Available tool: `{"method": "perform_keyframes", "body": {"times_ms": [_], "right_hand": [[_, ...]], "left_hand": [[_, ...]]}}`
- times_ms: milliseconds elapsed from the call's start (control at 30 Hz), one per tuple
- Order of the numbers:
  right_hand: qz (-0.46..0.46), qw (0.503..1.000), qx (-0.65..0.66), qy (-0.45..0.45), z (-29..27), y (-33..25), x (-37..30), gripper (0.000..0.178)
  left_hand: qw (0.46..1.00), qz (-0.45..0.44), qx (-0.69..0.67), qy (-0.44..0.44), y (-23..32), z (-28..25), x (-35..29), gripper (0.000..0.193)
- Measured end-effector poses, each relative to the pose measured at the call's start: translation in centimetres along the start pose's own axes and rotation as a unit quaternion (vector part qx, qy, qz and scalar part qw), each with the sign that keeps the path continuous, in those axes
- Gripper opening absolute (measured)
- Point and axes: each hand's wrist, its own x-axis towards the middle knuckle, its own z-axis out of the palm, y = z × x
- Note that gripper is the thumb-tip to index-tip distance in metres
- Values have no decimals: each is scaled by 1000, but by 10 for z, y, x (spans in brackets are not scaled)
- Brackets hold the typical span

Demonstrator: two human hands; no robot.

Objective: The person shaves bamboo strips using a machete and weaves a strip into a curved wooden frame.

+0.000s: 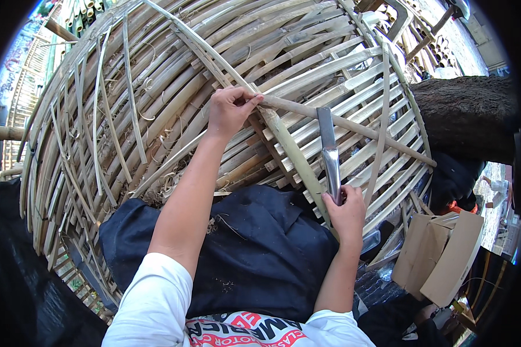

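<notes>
My right hand (347, 214) is closed around the shiny metal handle of a knife (331, 165). Its flat blade points away from me, and its tip overlaps a round stick (359, 128) in view. A long pale-green bamboo strip (292, 153) slants from near my lap up past my left hand and on to the far left. My left hand (231, 110) pinches this strip between thumb and fingers, close to where the stick's end meets it. What exactly lies between those fingertips is partly hidden. Dark cloth (255, 248) covers my lap under both forearms.
A large curved framework of bamboo slats (173, 98) fills the space before me, with loose thin strips (104, 110) over its left side. A thick dark log (463, 113) lies at the right. Below it stands an open cardboard box (451, 260). Bamboo poles (434, 52) are stacked behind.
</notes>
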Motion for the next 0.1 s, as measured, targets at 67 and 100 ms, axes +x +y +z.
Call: {"method": "perform_keyframes", "body": {"times_ms": [67,100], "right_hand": [[-1,1000,-22,-11,4,4,-2,52],[-2,1000,-25,-17,5,5,0,52]], "left_hand": [[1000,1,4,5,-1,-1,-1,19],[1000,5,7,11,0,0,0,19]]}}
